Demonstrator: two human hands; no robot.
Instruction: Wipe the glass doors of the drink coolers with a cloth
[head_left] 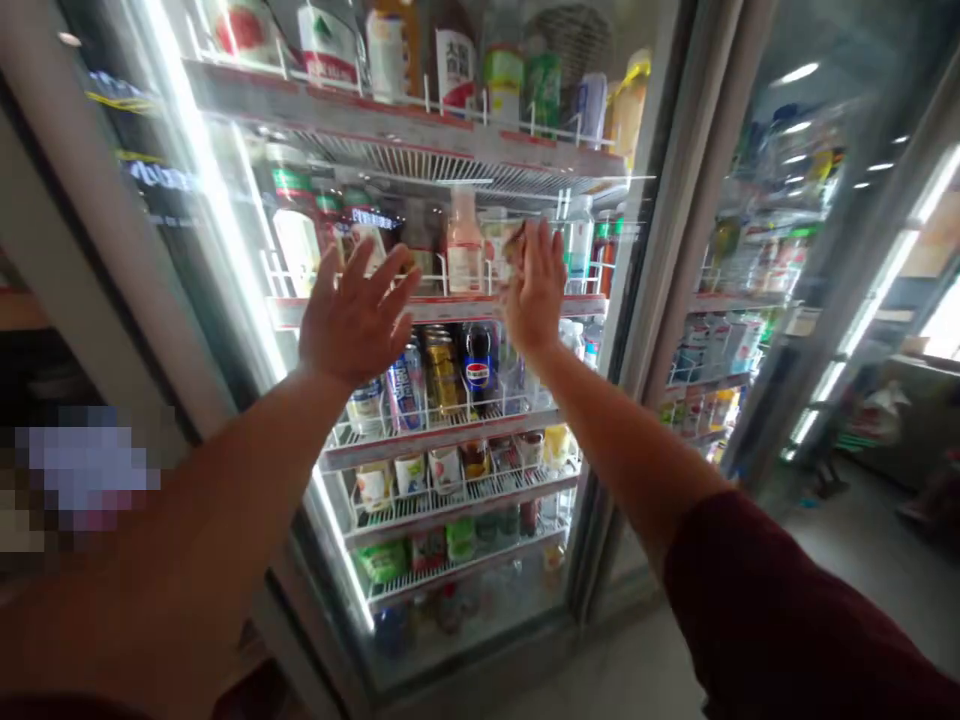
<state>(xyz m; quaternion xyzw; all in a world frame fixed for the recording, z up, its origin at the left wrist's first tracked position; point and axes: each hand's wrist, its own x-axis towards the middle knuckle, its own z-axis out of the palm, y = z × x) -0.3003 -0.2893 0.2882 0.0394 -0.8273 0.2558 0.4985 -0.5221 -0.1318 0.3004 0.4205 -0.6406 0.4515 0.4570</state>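
Observation:
My left hand (356, 310) is raised in front of the glass door (510, 575) of a lit drinks fridge, its fingers spread and nothing in it. To its right, my right hand (536, 285) is held upright with the fingers stretched out, close to the glass. A faint, blurred patch shows beside its thumb, perhaps a reflection. Whether either palm touches the glass I cannot tell. Behind the glass, between the hands, stands a pink bottle (465, 245) on a shelf. Lower down are a dark Pepsi bottle (477, 365) and gold cans (442, 372).
Wire shelves hold several bottles, cartons and cups, with large bottles on the top shelf (375, 110). A grey door frame (671, 240) runs down the right side. Beyond it stands another stocked fridge (720, 345). Grey floor (847, 560) shows at lower right.

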